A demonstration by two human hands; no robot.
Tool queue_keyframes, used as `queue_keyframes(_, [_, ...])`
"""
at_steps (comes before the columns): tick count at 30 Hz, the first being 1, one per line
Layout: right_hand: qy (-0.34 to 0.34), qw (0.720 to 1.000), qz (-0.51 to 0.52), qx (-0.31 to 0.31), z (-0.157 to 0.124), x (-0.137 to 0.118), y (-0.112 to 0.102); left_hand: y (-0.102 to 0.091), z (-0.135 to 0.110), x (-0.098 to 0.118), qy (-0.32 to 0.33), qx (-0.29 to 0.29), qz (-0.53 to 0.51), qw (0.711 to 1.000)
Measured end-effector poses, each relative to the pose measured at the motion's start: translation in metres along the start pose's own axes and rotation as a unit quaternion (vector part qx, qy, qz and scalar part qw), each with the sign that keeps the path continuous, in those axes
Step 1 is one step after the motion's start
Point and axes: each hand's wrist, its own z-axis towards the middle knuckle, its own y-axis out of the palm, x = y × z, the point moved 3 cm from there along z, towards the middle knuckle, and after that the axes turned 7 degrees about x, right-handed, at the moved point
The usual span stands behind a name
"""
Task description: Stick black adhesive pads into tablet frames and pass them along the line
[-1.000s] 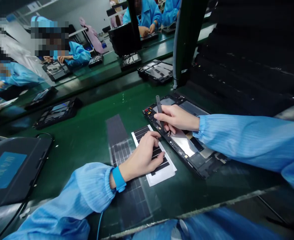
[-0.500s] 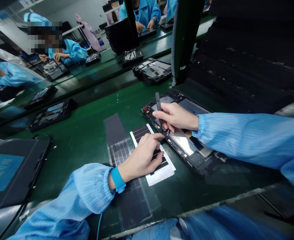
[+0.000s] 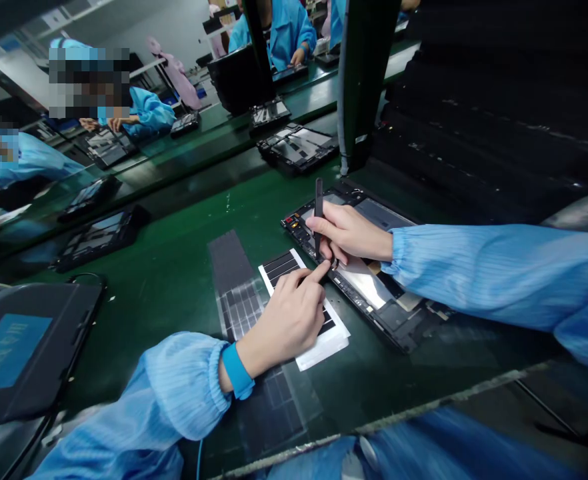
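The person's right hand (image 3: 349,233) is pinching a pair of black tweezers (image 3: 319,213) between thumb and fingers, the tool standing nearly upright, its lower end down among the fingers. Whether its tips are together or apart I can't tell from here. That hand is hovering over an opened tablet frame (image 3: 364,267), which is lying on the green bench mat (image 3: 174,233). The left hand (image 3: 284,323), with a blue wrist strap (image 3: 237,370), is resting open on a white-backed sheet of black strips (image 3: 327,340), just beside the frame, its index finger stretching out to the tweezers' lower end, though any contact is hidden. A dark tablet case (image 3: 24,353) is lying off to the left — and farther along, co-workers in blue smocks (image 3: 287,33) are bending over frames of their own.
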Motion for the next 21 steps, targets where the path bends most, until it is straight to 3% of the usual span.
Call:
queue_keyframes(8, [0.009,1.0,0.022,-0.004,0.001,0.003,0.001,-0.001,0.0,0.014,0.08,-0.029,-0.023,0.996])
queue_keyframes(15, [0.034,0.998,0.052,-0.009,0.003,0.005,0.0,0.002,-0.007,0.007,-0.042,0.03,-0.099,0.994])
queue_keyframes(21, [0.04,0.997,0.059,-0.005,0.004,0.003,0.003,0.003,-0.014,0.036,-0.057,-0.007,-0.183,0.981])
